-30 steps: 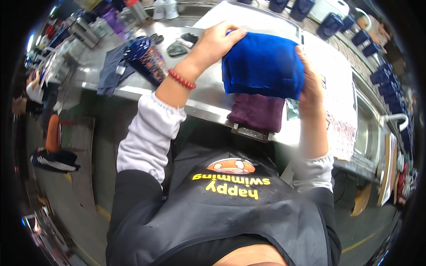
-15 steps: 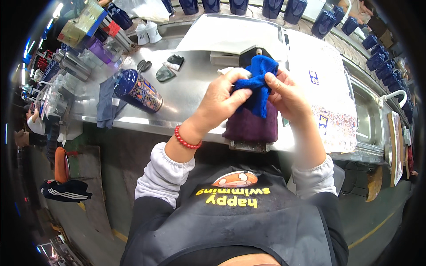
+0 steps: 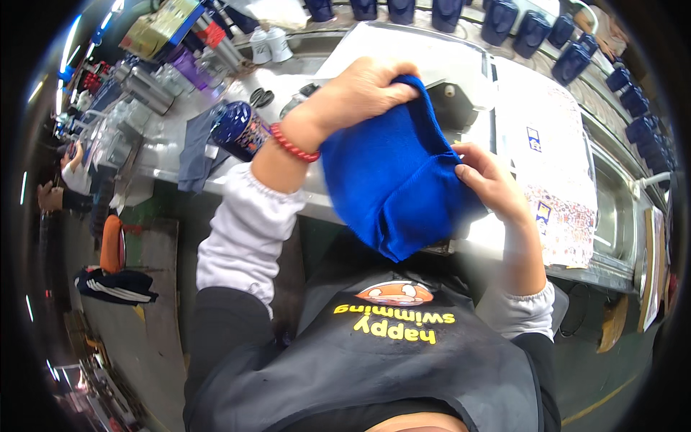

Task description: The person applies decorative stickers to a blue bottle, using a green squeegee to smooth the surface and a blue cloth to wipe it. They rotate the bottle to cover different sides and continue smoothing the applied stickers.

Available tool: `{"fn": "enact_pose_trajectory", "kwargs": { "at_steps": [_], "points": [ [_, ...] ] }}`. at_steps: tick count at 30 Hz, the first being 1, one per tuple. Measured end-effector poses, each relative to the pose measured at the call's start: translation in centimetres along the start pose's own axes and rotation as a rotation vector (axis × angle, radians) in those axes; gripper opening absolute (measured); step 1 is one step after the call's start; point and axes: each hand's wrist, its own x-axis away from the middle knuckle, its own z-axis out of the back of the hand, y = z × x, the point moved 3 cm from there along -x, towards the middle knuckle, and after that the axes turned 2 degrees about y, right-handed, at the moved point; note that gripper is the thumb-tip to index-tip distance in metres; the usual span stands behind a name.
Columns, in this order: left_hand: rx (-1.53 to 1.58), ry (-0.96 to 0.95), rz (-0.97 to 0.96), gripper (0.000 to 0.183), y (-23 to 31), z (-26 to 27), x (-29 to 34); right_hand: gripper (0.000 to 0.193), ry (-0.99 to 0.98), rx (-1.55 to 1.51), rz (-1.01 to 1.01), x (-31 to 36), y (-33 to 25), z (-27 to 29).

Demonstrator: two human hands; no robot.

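A bright blue cloth (image 3: 389, 176) is spread open in front of me, hanging from both hands over the near edge of the metal bench. My left hand (image 3: 363, 93) is closed on its upper edge, fingers curled over the fabric. At its right edge, my right hand (image 3: 493, 183) pinches the cloth between thumb and fingers. A black angular piece (image 3: 453, 104) shows just beyond the cloth. Left of the cloth lies a dark blue bottle (image 3: 234, 128) with a patterned body, partly hidden by my left forearm. Beside it is a grey cloth (image 3: 198, 155).
Printed patterned sheets (image 3: 551, 165) lie to the right, before a metal sink (image 3: 612, 191) with a tap (image 3: 653, 178). Rows of dark blue bottles (image 3: 499, 23) line the far side. White containers (image 3: 271, 45) and small black scissors (image 3: 261, 97) are at the far left.
The blue cloth, bunched between my hands before, is now opened wide. My left hand has moved up and away. The purple cloth beneath is now hidden, and the view has shifted slightly.
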Motion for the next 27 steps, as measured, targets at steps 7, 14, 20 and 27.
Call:
{"fn": "enact_pose_trajectory", "kwargs": {
  "at_steps": [7, 14, 20, 27],
  "points": [
    [-0.099, 0.030, -0.057, 0.023, -4.0, -4.1, 0.4, 0.046, 0.059, 0.929, 0.679, -2.0, -1.1, -1.9],
    [-0.077, 0.042, 0.060, 0.026, -7.3, -4.9, 0.8, 0.025, 0.024, 1.089, 0.593, -4.1, 1.9, -2.4],
    [0.199, -0.058, 0.235, 0.027, -9.1, -4.9, 1.8, 0.012, -0.005, 0.771, 0.681, -1.9, -1.3, -2.2],
    [0.321, -0.002, 0.152, 0.032, -8.2, -6.3, 1.7, 0.009, 0.037, 0.496, 0.735, -3.2, -6.6, -3.7]
  ]
}}
